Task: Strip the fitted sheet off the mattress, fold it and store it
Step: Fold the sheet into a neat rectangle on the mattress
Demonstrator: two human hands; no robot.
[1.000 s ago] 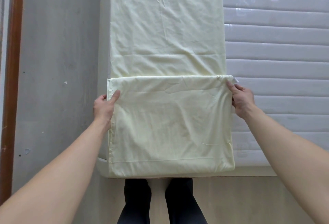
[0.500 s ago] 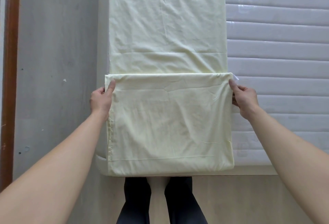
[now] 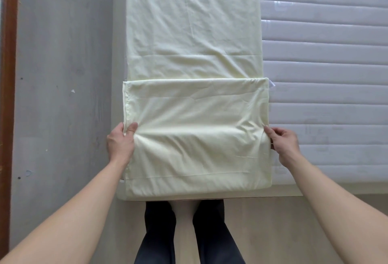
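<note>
Both hands pinch the folded sheet's sides.

I am finding no readable text: the white tag poking from the folded sheet is showing blank, and the mattress emblems are staying illegible.
</note>
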